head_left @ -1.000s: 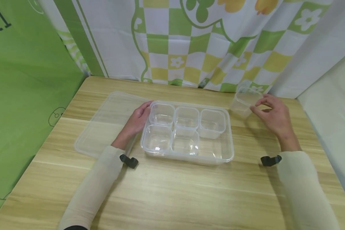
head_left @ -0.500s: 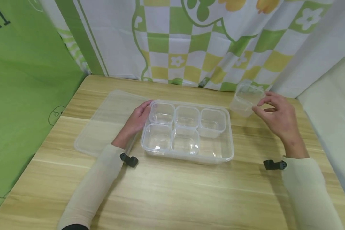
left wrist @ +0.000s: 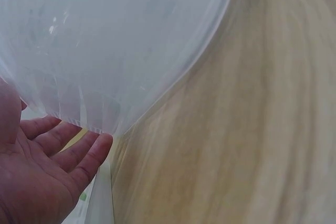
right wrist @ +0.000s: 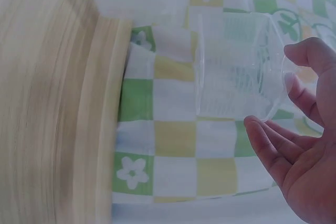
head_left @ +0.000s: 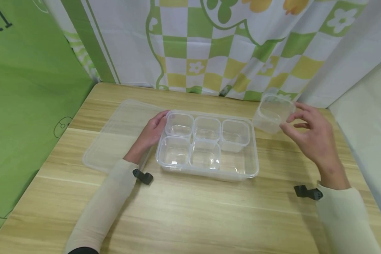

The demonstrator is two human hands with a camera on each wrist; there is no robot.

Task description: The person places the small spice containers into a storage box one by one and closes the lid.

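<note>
A large clear plastic box (head_left: 238, 173) sits mid-table, holding several small clear tubs (head_left: 206, 128) in two rows. Its front right part shows no tub. My left hand (head_left: 153, 130) touches the box's left end near the back corner. In the left wrist view, the left fingers (left wrist: 86, 158) lie fairly straight against the box's outer wall. To the right, my right hand (head_left: 315, 134) pinches another small clear tub (head_left: 270, 120) between thumb and fingertips, tilted beyond the box's back right corner. The right wrist view shows this tub (right wrist: 231, 66) against the curtain.
A flat translucent lid (head_left: 111, 137) lies on the wooden table (head_left: 193, 218), left of the box and partly under my left arm. A checked curtain (head_left: 200, 53) hangs along the back edge. Green cloth (head_left: 28, 98) hangs at the left, a pale wall (head_left: 368, 91) at the right.
My right hand has shifted right and a little nearer, and the tub in it has moved slightly right and turned a little. The left hand and the box have stayed put.
</note>
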